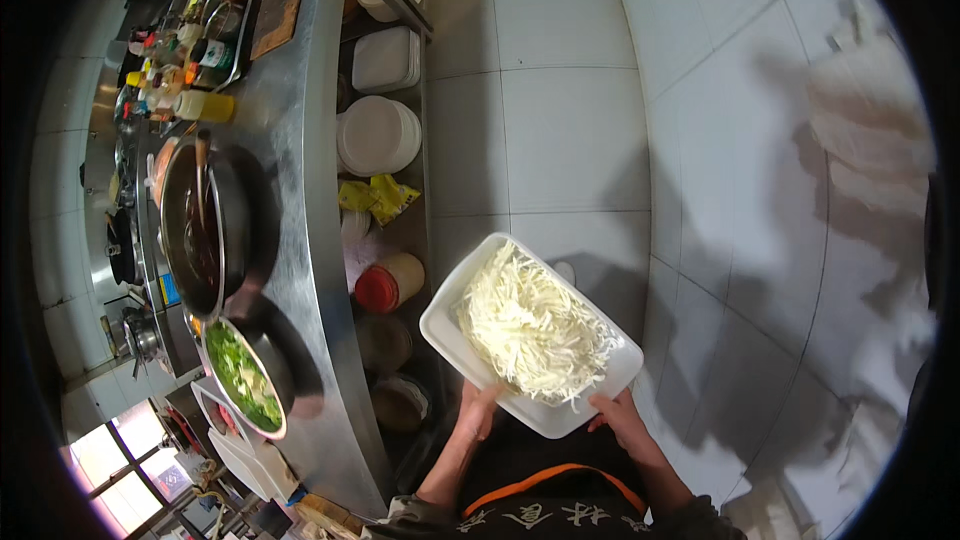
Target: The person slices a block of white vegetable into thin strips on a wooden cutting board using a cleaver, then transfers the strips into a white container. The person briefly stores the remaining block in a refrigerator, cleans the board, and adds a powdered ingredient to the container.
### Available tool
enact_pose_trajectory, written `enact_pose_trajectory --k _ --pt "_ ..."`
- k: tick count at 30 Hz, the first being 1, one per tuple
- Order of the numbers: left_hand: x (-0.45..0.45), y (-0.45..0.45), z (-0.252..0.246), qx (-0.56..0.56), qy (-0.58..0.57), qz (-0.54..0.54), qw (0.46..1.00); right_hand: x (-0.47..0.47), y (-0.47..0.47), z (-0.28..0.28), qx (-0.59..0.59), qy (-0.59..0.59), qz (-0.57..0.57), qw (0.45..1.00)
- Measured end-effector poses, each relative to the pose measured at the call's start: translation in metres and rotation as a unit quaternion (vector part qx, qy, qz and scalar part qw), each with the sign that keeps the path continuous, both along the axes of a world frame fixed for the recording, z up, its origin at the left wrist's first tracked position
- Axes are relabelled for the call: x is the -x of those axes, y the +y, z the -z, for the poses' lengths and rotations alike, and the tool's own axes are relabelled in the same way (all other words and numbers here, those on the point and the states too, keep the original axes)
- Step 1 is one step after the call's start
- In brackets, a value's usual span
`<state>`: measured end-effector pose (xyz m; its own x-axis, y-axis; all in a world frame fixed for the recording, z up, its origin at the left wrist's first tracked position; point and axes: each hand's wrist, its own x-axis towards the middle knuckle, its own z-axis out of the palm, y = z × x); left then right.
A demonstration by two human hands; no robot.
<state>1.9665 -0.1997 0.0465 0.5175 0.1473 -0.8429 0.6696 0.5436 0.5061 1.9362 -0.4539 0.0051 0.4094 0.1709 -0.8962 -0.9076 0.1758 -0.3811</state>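
A white rectangular plastic tub (551, 424) is held in front of my body, tilted in the view. Pale, thin vegetable shreds (532, 322) lie heaped in it. My left hand (480, 412) grips the tub's near left edge, its fingers partly hidden beneath. At the near right corner, my right hand (616, 416) holds the rim with the thumb on top. To the left, on the steel counter (289, 240), stand a large metal bowl (234, 229) of dark liquid with a wooden-handled utensil and a smaller bowl of chopped green vegetables (241, 379).
Stacked white plates (379, 136), a red-lidded jar (390, 283) and yellow packets (379, 196) sit on the shelf under the counter. Farther up the counter are bottles (204, 106) and a wooden board (283, 4). A tiled wall (735, 165) rises on the right.
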Motion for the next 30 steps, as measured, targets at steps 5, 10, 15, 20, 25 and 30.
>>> enact_pose_trajectory --k 5,10,15,20,25,30 --pt "-0.074 0.010 0.049 0.044 0.061 0.042 0.996 -0.072 0.010 0.005 0.109 -0.011 -0.090 0.990" --pt "-0.138 0.027 0.103 0.075 0.165 0.162 0.970 -0.123 0.034 0.018 0.159 0.115 0.099 0.975" --pt "-0.170 0.030 0.138 0.096 0.175 0.153 0.968 -0.172 0.043 0.044 0.154 0.217 0.120 0.956" --pt "-0.183 0.016 0.151 0.137 0.227 0.106 0.958 -0.200 0.039 0.060 0.159 0.285 0.162 0.931" --pt "-0.197 0.010 0.141 0.218 0.098 0.048 0.970 -0.214 0.035 0.041 0.183 0.264 0.183 0.929" --pt "-0.203 -0.001 0.131 0.183 0.214 0.046 0.958 -0.229 0.016 0.032 0.177 0.210 0.136 0.952"
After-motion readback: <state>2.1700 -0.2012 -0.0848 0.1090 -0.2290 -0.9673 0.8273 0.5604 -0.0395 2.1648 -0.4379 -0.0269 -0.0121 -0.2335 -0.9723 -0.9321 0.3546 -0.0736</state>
